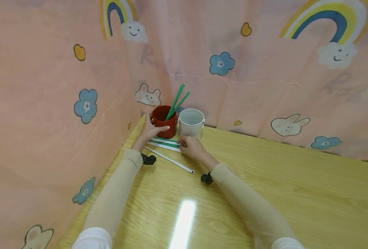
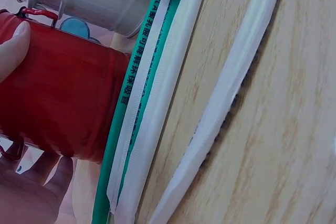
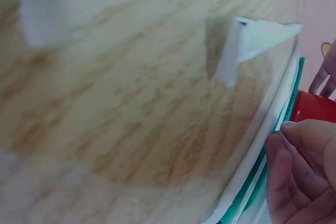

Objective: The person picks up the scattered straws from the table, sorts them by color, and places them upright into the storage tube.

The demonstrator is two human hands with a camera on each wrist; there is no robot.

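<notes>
Left hand (image 1: 148,131) is wrapped around the red bucket (image 2: 63,87), thumb on the near side, and the right hand (image 1: 194,148) has thumb and finger pinching a green straw in the row of green and white straws (image 1: 165,144). That row lies at 4 o'clock from the left hand and 9 from the right, with a loose white straw (image 1: 171,160) at the right's 8 and the white bucket (image 1: 190,128) at its 12.
</notes>
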